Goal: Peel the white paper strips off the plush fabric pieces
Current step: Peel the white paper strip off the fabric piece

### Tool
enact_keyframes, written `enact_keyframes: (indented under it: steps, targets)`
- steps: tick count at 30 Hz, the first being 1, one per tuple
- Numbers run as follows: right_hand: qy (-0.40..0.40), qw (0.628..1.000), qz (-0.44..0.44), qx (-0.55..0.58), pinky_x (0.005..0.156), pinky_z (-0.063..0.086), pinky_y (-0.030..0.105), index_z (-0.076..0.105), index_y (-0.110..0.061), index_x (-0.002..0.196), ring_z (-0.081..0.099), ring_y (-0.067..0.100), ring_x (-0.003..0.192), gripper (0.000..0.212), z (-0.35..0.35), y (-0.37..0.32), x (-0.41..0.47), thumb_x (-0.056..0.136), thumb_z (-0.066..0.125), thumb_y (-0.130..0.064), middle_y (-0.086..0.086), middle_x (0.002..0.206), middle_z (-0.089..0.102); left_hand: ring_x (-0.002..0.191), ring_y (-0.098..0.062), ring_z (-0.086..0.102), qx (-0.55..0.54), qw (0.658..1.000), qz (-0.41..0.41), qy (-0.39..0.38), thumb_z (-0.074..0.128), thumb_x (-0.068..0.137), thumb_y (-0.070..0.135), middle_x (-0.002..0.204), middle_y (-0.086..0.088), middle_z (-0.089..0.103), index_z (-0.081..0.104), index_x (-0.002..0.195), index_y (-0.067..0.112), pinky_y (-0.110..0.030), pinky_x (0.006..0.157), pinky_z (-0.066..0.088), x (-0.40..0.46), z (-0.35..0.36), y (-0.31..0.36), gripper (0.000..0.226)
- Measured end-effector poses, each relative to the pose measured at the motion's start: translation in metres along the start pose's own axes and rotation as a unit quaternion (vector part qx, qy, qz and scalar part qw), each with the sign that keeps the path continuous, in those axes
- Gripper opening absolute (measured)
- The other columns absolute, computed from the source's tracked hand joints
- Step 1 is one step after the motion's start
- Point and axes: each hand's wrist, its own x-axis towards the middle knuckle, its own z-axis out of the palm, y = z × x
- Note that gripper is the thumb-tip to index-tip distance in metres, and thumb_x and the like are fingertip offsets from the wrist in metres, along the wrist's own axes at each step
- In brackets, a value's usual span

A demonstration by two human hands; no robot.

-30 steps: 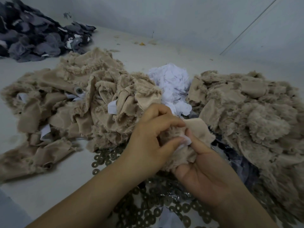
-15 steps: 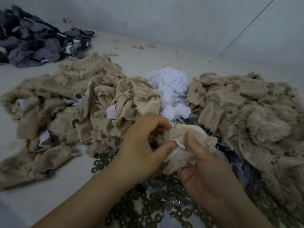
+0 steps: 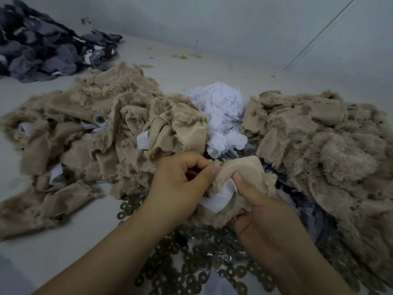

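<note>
Beige plush piece is held up between both hands, near the front edge of the table. The right hand grips it, thumb pressing on the fabric. The left hand pinches the white paper strip, which is half lifted from the piece.

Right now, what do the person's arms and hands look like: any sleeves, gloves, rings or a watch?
Both forearms are bare as far as the frame shows, with no sleeve in view. The left hand and the right hand wear no gloves. No ring, watch or bracelet shows on either. The visible thumbnails are short and look unpainted.
</note>
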Motion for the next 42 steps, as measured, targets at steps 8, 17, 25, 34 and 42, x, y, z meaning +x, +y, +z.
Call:
enact_keyframes:
  steps: [8,17,25,34,42]
  targets:
    - [0.060,0.997,0.041,0.005,0.097,0.050,0.051,0.061,0.002,0.128,0.066,0.039,0.112,0.067,0.000,0.010,0.010,0.071,0.065,-0.034,0.023,0.123,0.067,0.060,-0.011,0.060,-0.057,0.997,-0.045,0.003,0.061,0.094,0.007,0.064,-0.002,0.067,0.070,0.070,0.014,-0.022,0.057,0.049,-0.001,0.005,-0.006,0.026]
    - [0.022,1.000,0.011,0.010,0.101,0.049,0.051,0.063,0.005,0.123,0.069,0.038,0.109,0.054,-0.005,0.005,0.005,0.080,0.065,-0.028,0.025,0.117,0.070,0.063,-0.019,0.062,0.016,1.000,0.026,-0.001,0.074,0.075,0.023,0.070,-0.002,0.067,0.070,0.073,0.011,-0.034,0.057,0.053,-0.004,0.004,-0.005,0.013]
    - [0.073,0.997,0.012,-0.032,0.100,0.048,0.053,0.054,-0.001,0.137,0.059,0.041,0.120,0.076,-0.001,0.010,0.012,0.069,0.058,-0.034,0.022,0.134,0.060,0.068,-0.010,0.061,-0.108,0.994,-0.034,0.001,0.064,0.087,0.010,0.069,0.003,0.067,0.072,0.068,0.021,-0.022,0.063,0.050,-0.003,0.008,-0.010,0.023]
    - [-0.023,0.999,0.040,-0.004,0.073,0.062,0.038,0.062,-0.006,0.130,0.071,0.035,0.105,0.050,-0.004,0.008,0.005,0.088,0.060,-0.032,0.019,0.123,0.069,0.064,-0.021,0.061,-0.065,0.998,0.023,0.007,0.064,0.089,0.008,0.072,-0.007,0.066,0.069,0.075,0.006,-0.030,0.059,0.052,-0.005,0.011,-0.006,0.015]
    - [-0.030,0.998,0.035,0.053,0.061,0.062,0.036,0.066,0.002,0.117,0.075,0.035,0.088,0.047,-0.003,0.006,0.003,0.079,0.061,-0.025,0.024,0.110,0.073,0.059,-0.025,0.054,-0.069,0.998,-0.007,0.010,0.064,0.090,0.000,0.069,-0.012,0.062,0.067,0.076,0.009,-0.038,0.055,0.050,-0.006,0.010,-0.004,0.017]
